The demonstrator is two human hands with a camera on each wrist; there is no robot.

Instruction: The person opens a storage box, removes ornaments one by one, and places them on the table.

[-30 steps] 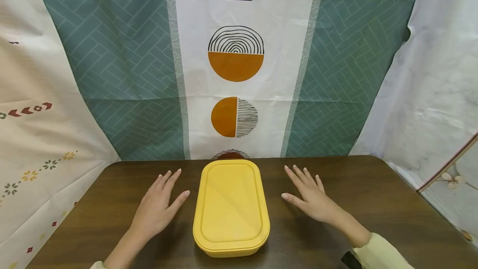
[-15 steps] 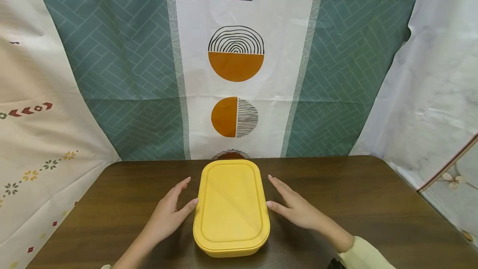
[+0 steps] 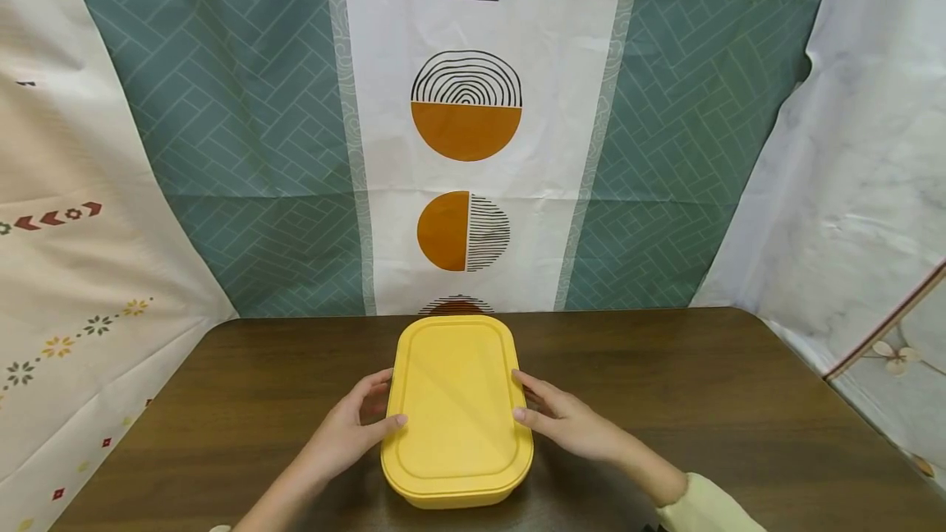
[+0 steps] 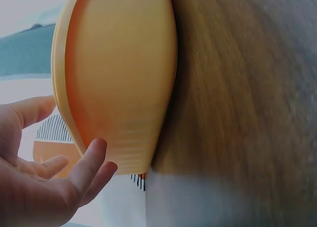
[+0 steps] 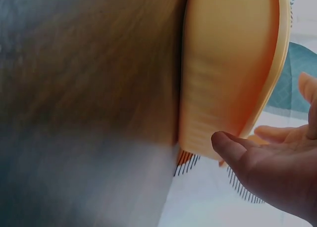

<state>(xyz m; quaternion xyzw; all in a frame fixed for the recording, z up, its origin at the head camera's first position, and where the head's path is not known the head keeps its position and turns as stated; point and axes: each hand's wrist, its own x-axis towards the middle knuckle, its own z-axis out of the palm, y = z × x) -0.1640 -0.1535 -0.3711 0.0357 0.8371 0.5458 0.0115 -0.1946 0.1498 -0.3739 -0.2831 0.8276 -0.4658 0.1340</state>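
Observation:
A yellow rectangular food container [image 3: 456, 409] with its lid on sits on the table in the head view. On its left side, my left hand [image 3: 343, 437] has the thumb over the lid's edge and the fingers beside the wall, loosely bent. In the left wrist view the thumb meets the lid rim [image 4: 60, 73]. My right hand [image 3: 580, 425] is at the opposite side, thumb and fingertips by the lid's edge. The right wrist view shows that thumb a little apart from the rim and the fingers [image 5: 230, 146] relaxed near the side wall [image 5: 223, 78].
The dark wooden table [image 3: 702, 401] extends to both sides of the container. Behind it hangs a green and white patterned cloth [image 3: 473, 171]. Light cloths flank the table at left [image 3: 111, 269] and right [image 3: 850, 187].
Both hands have moved inward from either side, their fingers drawing in to the container's long sides. The container stays where it was.

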